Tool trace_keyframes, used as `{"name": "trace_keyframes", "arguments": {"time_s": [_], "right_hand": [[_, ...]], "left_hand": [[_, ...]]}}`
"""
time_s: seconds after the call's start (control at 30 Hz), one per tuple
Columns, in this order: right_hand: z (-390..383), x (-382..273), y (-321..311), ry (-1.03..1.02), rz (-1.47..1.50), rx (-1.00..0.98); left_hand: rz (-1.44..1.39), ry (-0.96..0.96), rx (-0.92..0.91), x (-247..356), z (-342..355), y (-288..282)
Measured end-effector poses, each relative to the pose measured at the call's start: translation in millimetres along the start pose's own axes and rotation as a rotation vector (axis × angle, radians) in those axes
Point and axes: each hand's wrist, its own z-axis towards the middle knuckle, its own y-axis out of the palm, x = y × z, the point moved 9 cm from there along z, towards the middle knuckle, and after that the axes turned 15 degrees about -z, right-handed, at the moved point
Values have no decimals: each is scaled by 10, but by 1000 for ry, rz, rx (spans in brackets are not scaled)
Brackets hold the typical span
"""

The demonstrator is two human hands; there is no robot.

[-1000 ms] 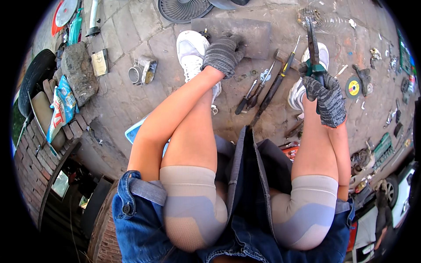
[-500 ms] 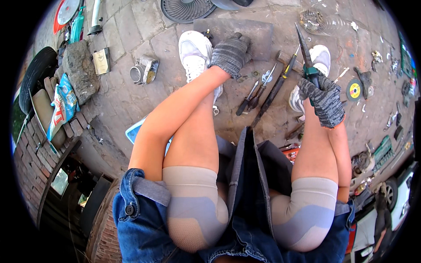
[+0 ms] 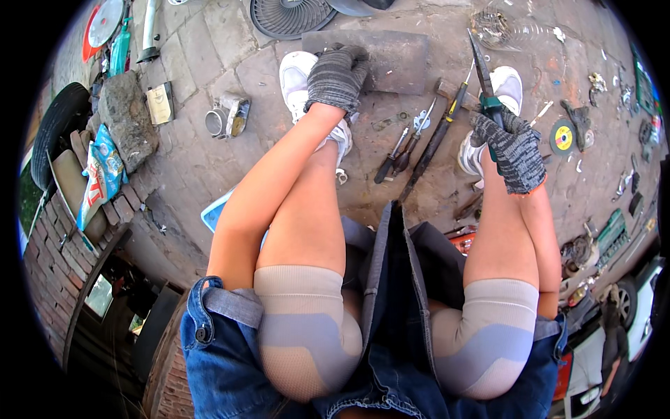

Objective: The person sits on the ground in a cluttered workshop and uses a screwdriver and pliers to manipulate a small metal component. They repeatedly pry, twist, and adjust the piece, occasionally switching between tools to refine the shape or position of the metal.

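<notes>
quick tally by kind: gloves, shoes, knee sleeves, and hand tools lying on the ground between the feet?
Grey knitted gloves: 2 (left hand, right hand)
White shoes: 2 ()
Beige-grey knee sleeves: 2 ()
Dark long hand tools on the paving between the feet: 3 ()
Total: 9

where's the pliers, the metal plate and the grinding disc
pliers (image 3: 483, 70), head view, on the dark blades above the green handle held in the right hand (image 3: 513, 150)
metal plate (image 3: 398, 59), head view, on its bare grey face right of the left hand (image 3: 337, 73)
grinding disc (image 3: 563, 137), head view, on its yellow middle
</notes>
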Motion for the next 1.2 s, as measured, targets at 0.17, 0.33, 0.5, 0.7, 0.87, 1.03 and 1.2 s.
{"name": "trace_keyframes", "arguments": {"time_s": [0.17, 0.33, 0.5, 0.7, 0.87, 1.03, 1.2], "right_hand": [[3, 29, 4, 3, 21, 1], [23, 18, 13, 2, -30, -25], [7, -27, 19, -67, -25, 2], [18, -56, 15, -74, -70, -6], [-16, -166, 13, -118, -127, 18], [9, -93, 35, -89, -60, 2], [19, -73, 21, -90, -78, 15]], "left_hand": [[50, -46, 14, -75, 53, 36], [86, -23, 27, -115, 103, 102], [146, -65, 2, -99, 134, 162], [35, -8, 18, 41, 107, 59], [42, 12, 65, -111, 114, -19], [58, 10, 48, -86, 135, 7], [157, 35, 34, -67, 184, -19]]}}
